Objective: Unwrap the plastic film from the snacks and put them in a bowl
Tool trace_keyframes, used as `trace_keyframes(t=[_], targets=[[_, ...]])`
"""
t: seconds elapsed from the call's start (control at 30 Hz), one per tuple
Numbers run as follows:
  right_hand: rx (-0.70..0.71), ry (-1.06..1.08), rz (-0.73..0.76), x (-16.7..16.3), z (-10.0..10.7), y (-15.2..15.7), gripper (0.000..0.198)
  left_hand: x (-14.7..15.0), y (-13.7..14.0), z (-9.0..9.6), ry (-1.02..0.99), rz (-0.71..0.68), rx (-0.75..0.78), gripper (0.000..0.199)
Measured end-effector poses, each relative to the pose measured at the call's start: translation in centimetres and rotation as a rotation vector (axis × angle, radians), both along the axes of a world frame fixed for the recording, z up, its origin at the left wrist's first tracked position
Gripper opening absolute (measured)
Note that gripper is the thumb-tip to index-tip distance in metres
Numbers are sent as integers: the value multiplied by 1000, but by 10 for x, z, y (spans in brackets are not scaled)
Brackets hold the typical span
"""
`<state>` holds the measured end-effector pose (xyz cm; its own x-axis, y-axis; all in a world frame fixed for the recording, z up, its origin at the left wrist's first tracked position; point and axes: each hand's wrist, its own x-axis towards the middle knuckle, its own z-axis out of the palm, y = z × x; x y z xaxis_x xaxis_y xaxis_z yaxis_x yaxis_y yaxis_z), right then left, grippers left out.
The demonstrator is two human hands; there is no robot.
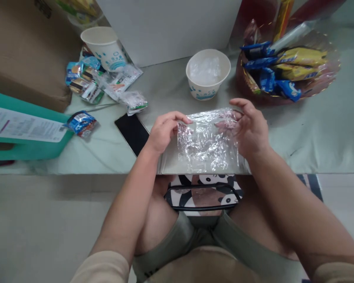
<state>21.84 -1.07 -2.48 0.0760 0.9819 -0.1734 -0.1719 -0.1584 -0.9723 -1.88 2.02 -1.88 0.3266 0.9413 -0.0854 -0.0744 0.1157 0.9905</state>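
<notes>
A clear, crinkled plastic bag (208, 145) is spread between my hands above the table's front edge. My left hand (166, 130) pinches its upper left corner between thumb and fingers. At the other side, my right hand (250, 125) has its fingers apart, some of them behind or inside the see-through film; I cannot tell which. Just beyond the bag stands a white paper cup (205, 92) with blue print, holding folded clear plastic. A dark phone (132, 133) lies flat beside my left forearm.
At right, a scalloped bowl (332, 74) holds blue and yellow snack packets. Another paper cup (100, 37) stands back left near several small packets (85, 80). A blue packet (83, 122), a green box (53, 147) and a cardboard box (23, 51) are left; a white panel (171, 27) stands behind.
</notes>
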Motion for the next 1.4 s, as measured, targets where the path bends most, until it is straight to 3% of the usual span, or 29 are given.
trace_keyframes(t=[0.13,0.2,0.27,0.37,0.47,0.57,0.77,0.87,1.1,1.27,1.4], targets=[[-58,-24,59,-6,0,-6,68,-1,1,0,-1,-5,31,19],[-64,-44,77,-9,-1,-8,70,-1,2,-2,1,46,79,24],[-49,-60,75,-11,-3,-9,63,-1,1,-4,-63,86,52,44],[-9,-70,36,-11,-5,-7,59,4,-3,-1,-201,52,-153,59],[19,-57,-18,-10,-5,-5,61,12,-8,4,-237,-82,-386,46],[6,13,-25,-10,-1,-5,66,17,-11,8,-210,-107,-467,33],[-170,46,241,-16,6,-10,38,12,-7,12,-189,-89,-410,28],[-162,17,204,-18,7,-11,26,9,-8,10,-80,-115,-369,29],[-182,-112,243,-9,6,-10,30,6,-8,10,106,-146,-275,25],[-59,-75,142,-7,6,-9,27,4,-8,13,-21,-152,-317,25],[-20,-4,67,-8,15,-8,22,4,-7,16,-135,-129,-292,12]])
